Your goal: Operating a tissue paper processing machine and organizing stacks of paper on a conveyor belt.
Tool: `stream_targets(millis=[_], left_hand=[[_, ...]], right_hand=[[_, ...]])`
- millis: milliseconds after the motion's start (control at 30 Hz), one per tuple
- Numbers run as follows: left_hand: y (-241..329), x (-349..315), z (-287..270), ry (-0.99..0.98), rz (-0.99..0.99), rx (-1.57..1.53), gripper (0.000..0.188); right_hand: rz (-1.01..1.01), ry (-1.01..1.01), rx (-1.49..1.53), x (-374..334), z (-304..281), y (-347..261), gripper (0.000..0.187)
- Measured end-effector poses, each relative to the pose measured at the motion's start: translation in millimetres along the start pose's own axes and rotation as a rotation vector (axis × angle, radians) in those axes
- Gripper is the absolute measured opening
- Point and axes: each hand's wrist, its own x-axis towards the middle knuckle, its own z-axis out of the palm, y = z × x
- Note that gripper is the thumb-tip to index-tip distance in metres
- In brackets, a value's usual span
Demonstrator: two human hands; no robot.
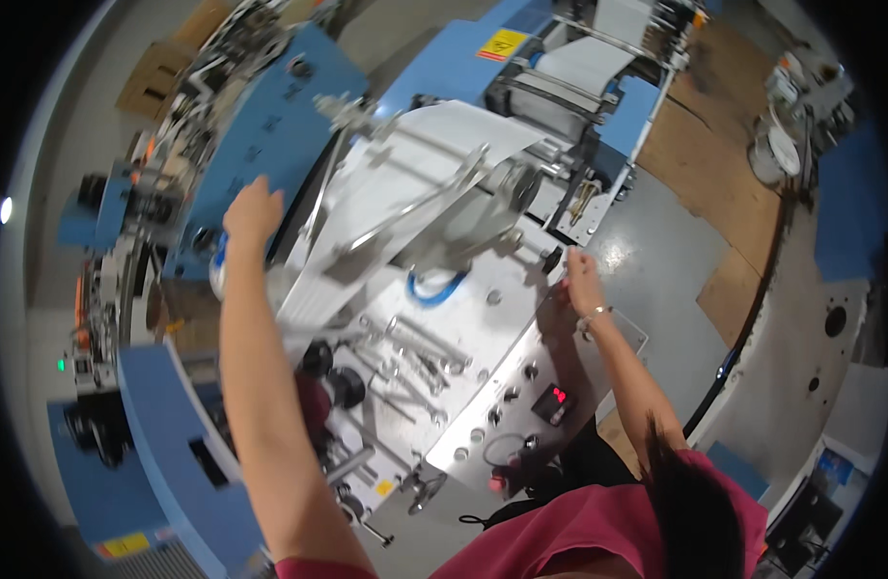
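My left hand (254,214) is stretched far out, in front of the blue machine panel (256,125). Its fingers look curled in; motion blur hides whether anything is in them. My right hand (584,282) is by the edge of the metal machine bed, next to a black knob (552,261). Those fingers are drawn together, and what they hold, if anything, is too small to make out. Between my hands a white paper web (473,125) runs over rollers and metal bars. A blue hose (434,297) curves below it.
Wrenches and other metal tools (415,372) lie on the machine bed. Nearer me is a control panel (497,410) with knobs and a red-lit display (556,403). Cardboard sheets (700,164) cover the floor at right, with a white bucket (774,156) beyond. Blue machine housing (179,434) stands at left.
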Motion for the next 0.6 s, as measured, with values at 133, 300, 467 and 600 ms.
stream_targets(millis=[133, 300, 467, 600], left_hand=[[73, -173, -53, 0.503, 0.156, -0.621, 0.028], [92, -472, -30, 0.048, 0.481, -0.895, 0.024], [17, -771, 84, -0.576, 0.016, -0.929, 0.038], [-12, -968, 114, -1.009, -0.625, -1.334, 0.043]], right_hand=[[0.054, -0.06, 0.109, -89, -23, 0, 0.055], [-0.021, -0.138, 0.057, -198, -30, 62, 0.05], [-0.062, -0.653, -0.279, -342, 16, 133, 0.048], [-0.265, -1.159, -0.906, -432, 69, 196, 0.044]])
